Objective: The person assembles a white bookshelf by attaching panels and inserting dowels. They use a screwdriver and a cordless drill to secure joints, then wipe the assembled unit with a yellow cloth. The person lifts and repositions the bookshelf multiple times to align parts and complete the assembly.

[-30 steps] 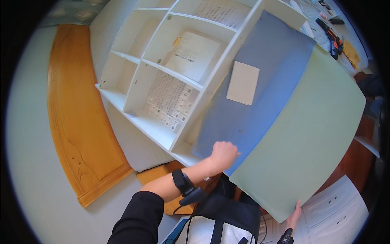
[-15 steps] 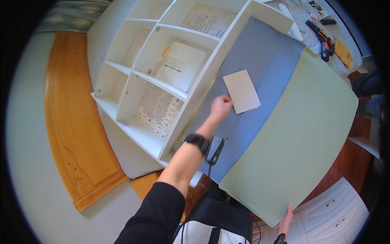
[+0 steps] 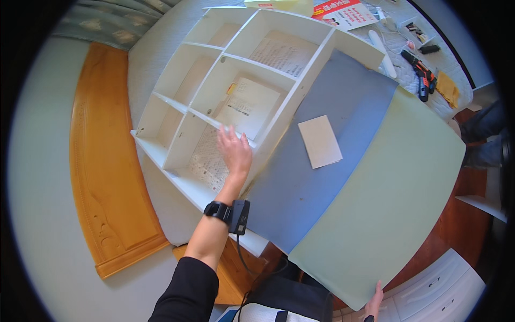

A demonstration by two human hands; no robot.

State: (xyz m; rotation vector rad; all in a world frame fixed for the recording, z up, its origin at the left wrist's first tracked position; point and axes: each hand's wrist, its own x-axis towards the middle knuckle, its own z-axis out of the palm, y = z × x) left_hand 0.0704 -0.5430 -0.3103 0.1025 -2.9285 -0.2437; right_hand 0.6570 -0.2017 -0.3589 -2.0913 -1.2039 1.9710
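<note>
My left hand is open with fingers spread, over the edge of the white shelf unit beside a lower compartment. Nothing is in it. At the bottom right my right hand grips the near corner of a large pale green sheet, its fingers partly hidden. Along the sheet's left side runs a blue-grey surface, next to the shelf's side wall. On that lies a small cream folded card, touched by neither hand. Printed papers lie inside several compartments.
The shelf rests on a light mattress. At the far right lie a power drill, a yellow cloth and a red-and-white leaflet. An orange wooden headboard stands left. White drawers are lower right; another person's legs show behind.
My left hand has left the card's edge and moved left over the shelf, its fingers now spread. The right hand stays at the green sheet's corner. The view has shifted slightly.
</note>
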